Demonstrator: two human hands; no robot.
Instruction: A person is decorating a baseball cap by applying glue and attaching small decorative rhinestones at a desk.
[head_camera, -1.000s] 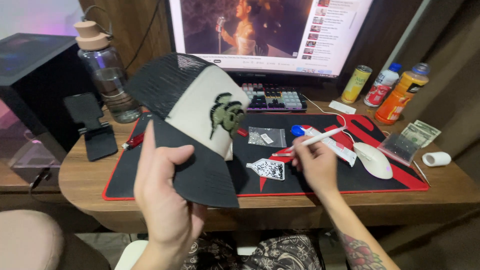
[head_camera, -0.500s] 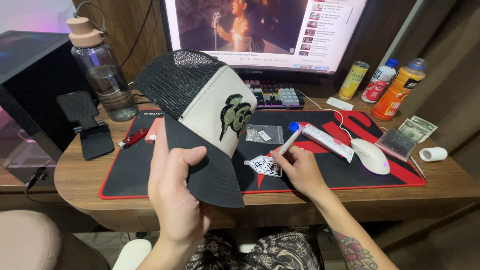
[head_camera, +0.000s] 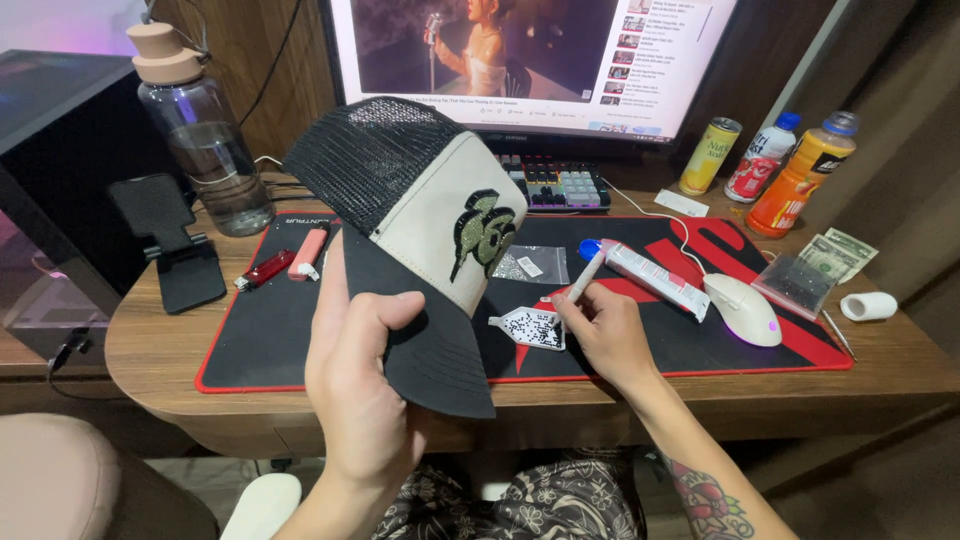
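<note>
At the far left of the desk (head_camera: 150, 350) stand a clear water bottle (head_camera: 205, 150) and a black phone stand (head_camera: 175, 245), with a red lighter (head_camera: 265, 270) and a pink one (head_camera: 308, 252) lying on the black-and-red mat (head_camera: 260, 340). The left hand (head_camera: 355, 385) is closed on the brim of a cap (head_camera: 420, 215), thumb on top and fingers underneath, holding it up above the mat's left half. The cap's long axis runs from the black mesh back at upper left to the dark brim at lower right, so the brim points down toward the person; its cream front panel with a green sparkly emblem faces right. Just right of the brim, a small white tray (head_camera: 530, 328) of tiny dark stones lies on the mat. The right hand (head_camera: 605, 340) is curled around a white pen (head_camera: 583, 280), which slants up and away, its lower end by the tray. Beyond lie a tube (head_camera: 650, 275), a white mouse (head_camera: 742, 308), and at the far right a can (head_camera: 710, 155) and two bottles (head_camera: 795, 175).
</note>
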